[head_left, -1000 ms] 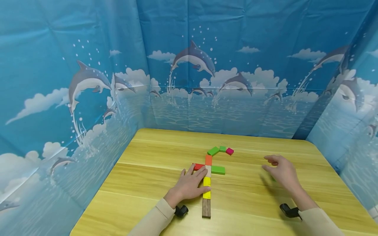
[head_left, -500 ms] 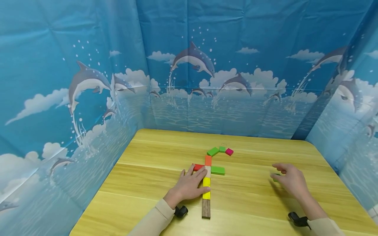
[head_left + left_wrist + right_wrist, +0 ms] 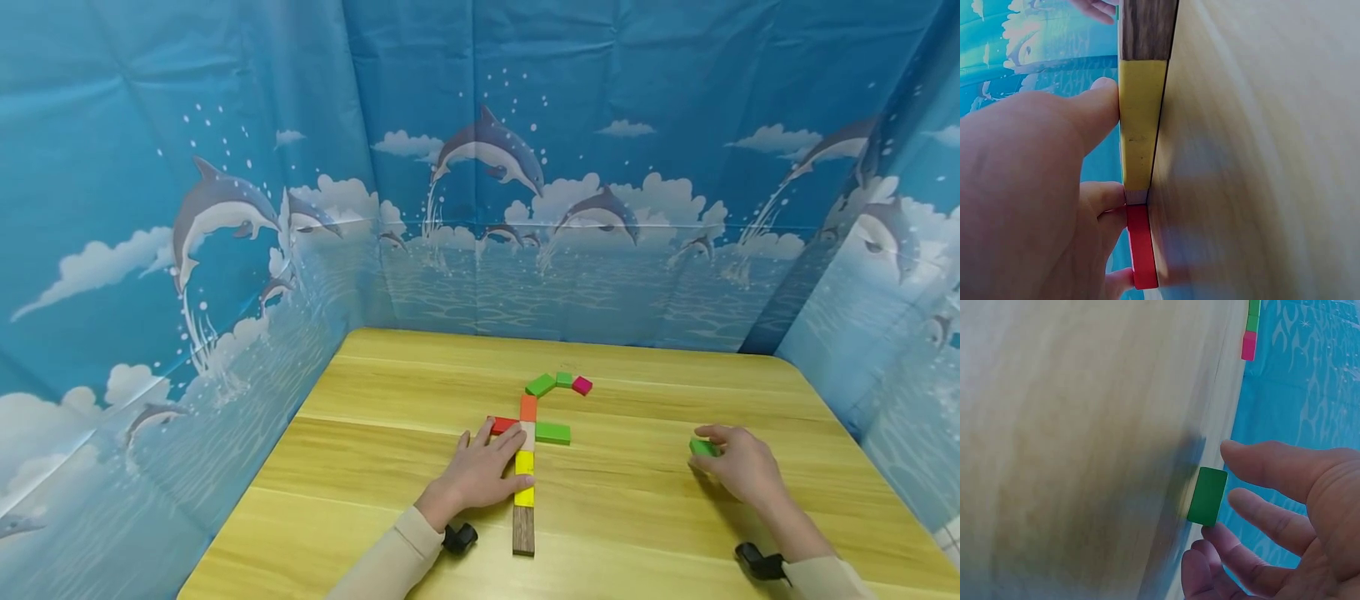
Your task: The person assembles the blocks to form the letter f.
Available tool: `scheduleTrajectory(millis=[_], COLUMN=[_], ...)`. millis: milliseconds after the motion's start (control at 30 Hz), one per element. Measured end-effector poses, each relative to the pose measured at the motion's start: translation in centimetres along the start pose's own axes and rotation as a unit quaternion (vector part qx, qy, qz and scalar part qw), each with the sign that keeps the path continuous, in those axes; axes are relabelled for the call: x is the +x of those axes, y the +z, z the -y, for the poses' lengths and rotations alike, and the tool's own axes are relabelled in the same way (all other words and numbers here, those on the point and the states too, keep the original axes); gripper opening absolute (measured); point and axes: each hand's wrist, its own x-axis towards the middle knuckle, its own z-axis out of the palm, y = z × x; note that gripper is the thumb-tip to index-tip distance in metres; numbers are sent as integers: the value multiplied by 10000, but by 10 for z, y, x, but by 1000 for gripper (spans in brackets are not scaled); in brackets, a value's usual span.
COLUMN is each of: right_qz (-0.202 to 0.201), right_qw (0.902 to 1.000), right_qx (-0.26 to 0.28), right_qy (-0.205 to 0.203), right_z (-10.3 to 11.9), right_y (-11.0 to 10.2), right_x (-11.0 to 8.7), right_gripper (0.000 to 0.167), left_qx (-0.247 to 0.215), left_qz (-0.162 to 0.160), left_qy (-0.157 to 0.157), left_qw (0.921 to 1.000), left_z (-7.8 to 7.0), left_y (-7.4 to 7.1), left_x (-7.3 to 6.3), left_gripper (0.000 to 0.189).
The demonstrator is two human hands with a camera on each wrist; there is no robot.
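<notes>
My left hand [image 3: 480, 475] lies with spread fingers on a row of flat blocks. In the left wrist view its thumb touches a yellow block [image 3: 1141, 125] and its fingertips touch a red block [image 3: 1141, 247] and a pale block [image 3: 1137, 197]. At the right of the table, my right hand [image 3: 738, 467] has thumb and fingers bent loosely around a loose green block [image 3: 703, 448]. The right wrist view shows the thumb apart from this block [image 3: 1208, 496], with a fingertip close below it; whether that fingertip touches is unclear.
A brown block [image 3: 523, 531] ends the row at the near side. An orange block [image 3: 528, 408] heads it, and a green block [image 3: 552, 433] juts right. Two green blocks [image 3: 541, 385] and a magenta block [image 3: 582, 385] curve beyond. Dolphin-print curtains [image 3: 480, 275] surround the wooden table [image 3: 360, 392].
My right hand has moved rightward and nearer to me, down to the green block, which now shows between thumb and fingers. My left hand has stayed in place.
</notes>
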Motion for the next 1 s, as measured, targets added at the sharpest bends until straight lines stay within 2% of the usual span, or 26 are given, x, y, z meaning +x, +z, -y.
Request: scheduleTrajectory(millis=[233, 467, 667, 1000], right_qz=[84, -64, -27, -90], right_qw=[9999, 10000, 10000, 9999], right_qx=[116, -16, 0, -78], right_qy=[49, -23, -34, -62], right_z=[-3, -5, -4, -2], right_y=[4, 7, 7, 7], right_x=[1, 3, 3, 2], right_gripper=[51, 47, 43, 40], left_qx=[37, 10, 24, -4], left_qz=[38, -12, -39, -42], left_qy=[-15, 2, 3, -4], left_qw=[10000, 10000, 10000, 10000], left_z=[1, 2, 3, 0], left_y=[1, 2, 5, 1], left_x=[1, 3, 3, 1], left_gripper=[78, 78, 79, 78])
